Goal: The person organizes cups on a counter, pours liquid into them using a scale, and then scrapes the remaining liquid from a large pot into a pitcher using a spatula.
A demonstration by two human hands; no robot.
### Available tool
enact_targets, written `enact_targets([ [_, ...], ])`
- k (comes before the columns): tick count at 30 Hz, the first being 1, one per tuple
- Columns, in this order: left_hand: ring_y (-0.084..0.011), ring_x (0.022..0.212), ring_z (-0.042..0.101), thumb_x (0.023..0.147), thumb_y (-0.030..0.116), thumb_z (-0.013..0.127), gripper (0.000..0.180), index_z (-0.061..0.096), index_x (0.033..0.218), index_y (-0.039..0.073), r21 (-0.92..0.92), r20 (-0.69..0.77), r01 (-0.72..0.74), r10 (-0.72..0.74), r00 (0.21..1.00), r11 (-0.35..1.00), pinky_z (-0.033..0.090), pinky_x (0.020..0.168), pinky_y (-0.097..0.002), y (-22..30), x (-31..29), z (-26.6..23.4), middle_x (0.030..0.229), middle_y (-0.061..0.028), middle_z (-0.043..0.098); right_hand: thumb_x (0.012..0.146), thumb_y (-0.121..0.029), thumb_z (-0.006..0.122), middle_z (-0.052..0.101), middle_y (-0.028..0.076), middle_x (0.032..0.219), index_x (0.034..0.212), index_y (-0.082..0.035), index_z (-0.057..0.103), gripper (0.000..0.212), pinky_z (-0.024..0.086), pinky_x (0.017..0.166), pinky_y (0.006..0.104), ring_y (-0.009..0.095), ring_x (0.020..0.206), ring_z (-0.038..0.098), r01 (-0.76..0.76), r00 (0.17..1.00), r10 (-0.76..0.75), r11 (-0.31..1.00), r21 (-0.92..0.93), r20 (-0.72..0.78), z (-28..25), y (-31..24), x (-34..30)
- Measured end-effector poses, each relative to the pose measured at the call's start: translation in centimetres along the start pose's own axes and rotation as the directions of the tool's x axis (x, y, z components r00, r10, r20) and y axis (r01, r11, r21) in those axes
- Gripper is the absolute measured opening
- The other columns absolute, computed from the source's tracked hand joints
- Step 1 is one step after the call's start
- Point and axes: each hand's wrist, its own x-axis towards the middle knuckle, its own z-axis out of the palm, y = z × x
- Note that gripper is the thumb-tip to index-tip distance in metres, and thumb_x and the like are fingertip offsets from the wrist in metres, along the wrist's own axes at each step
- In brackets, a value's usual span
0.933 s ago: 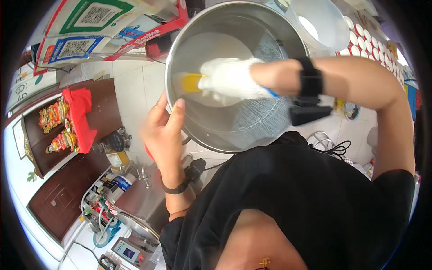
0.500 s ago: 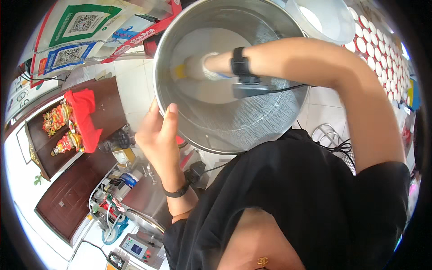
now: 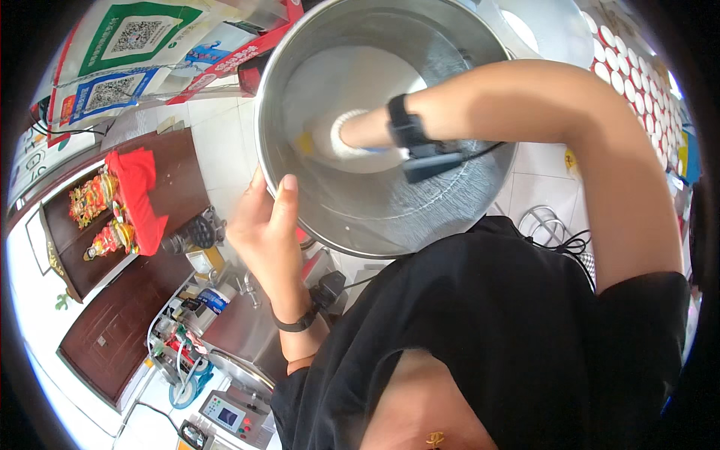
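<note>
A large, round stainless steel pot (image 3: 420,217) stands in front of me with its mouth toward me. My left hand (image 3: 266,225) grips its near left rim, thumb up at the edge and fingers on the outside. My right hand (image 3: 328,144) reaches deep inside, over the pale, whitish bottom area. What looks like a white glove cuff (image 3: 349,133) rings its wrist. Past the cuff the fingers are smeared by motion, next to a blurred yellow patch (image 3: 304,142). Whether they hold anything does not show. Whether the pale area is liquid or bare metal is unclear.
A translucent plastic tub (image 3: 559,34) adjoins the pot's upper right. Beyond it stand many red-and-white round containers (image 3: 630,90). Printed bags (image 3: 135,45) hang at upper left. Cables (image 3: 562,247) and metal tubing lie at right. A machine with a screen (image 3: 229,416) is at lower left.
Inside the pot my right hand has shifted slightly and its wrist has turned, tilting the strapped device. My left hand keeps its grip on the rim.
</note>
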Motion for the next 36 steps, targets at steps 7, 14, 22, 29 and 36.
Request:
enact_targets([
  [7,-0.0054,0.076,0.054,0.090,0.006,0.078,0.042,0.069,0.130,-0.001,-0.058,-0.017,-0.108,0.107,0.994,0.992,0.044,0.069,-0.0204,-1.1,-0.5,0.4,0.089,0.0006,0.066,0.100,-0.027,0.057,0.072,0.015,0.115,0.128,-0.005,0.064,0.036,0.055,0.083,0.0409,0.029,0.096,0.070,-0.059,0.998,0.061,0.992,-0.115,0.009,-1.4,0.9,-1.7],
  [14,-0.0022,0.069,0.044,0.086,0.001,0.079,0.046,0.071,0.130,0.003,-0.057,0.049,-0.155,0.158,0.986,0.986,0.036,0.062,-0.0186,-0.8,-0.3,0.7,0.082,0.0048,0.057,0.095,-0.019,0.059,0.072,0.017,0.101,0.120,-0.003,0.066,0.030,0.055,0.075,0.0423,0.034,0.085,0.070,0.048,0.998,-0.056,0.971,0.236,0.030,2.2,-0.2,-13.3],
  [22,-0.0026,0.068,0.043,0.084,-0.001,0.079,0.047,0.071,0.130,0.002,-0.005,0.039,-0.157,0.157,0.987,0.988,0.036,0.061,-0.0189,0.3,-1.7,1.5,0.085,0.0030,0.060,0.106,-0.031,0.047,0.063,0.010,0.140,0.133,-0.005,0.064,0.041,0.044,0.105,0.0369,0.025,0.119,0.062,0.258,0.945,-0.119,0.845,0.468,-0.305,5.5,4.4,-0.9],
  [29,-0.0026,0.071,0.046,0.086,0.000,0.079,0.045,0.070,0.130,0.001,-0.026,0.044,-0.155,0.156,0.987,0.988,0.038,0.064,-0.0185,0.1,-1.7,1.8,0.089,0.0017,0.063,0.107,-0.033,0.045,0.061,0.009,0.143,0.136,-0.006,0.062,0.043,0.044,0.108,0.0378,0.025,0.124,0.060,0.236,0.936,-0.181,0.959,0.155,-0.302,5.7,4.9,-0.4],
  [36,-0.0032,0.078,0.052,0.088,-0.001,0.077,0.044,0.069,0.131,0.000,-0.090,0.079,-0.140,0.147,0.986,0.986,0.042,0.068,-0.0188,1.7,-1.9,2.7,0.094,-0.0004,0.068,0.107,-0.034,0.044,0.059,0.009,0.146,0.139,-0.008,0.060,0.045,0.043,0.110,0.0387,0.026,0.128,0.057,0.030,0.896,0.011,0.996,0.083,-0.444,2.0,10.4,1.4],
])
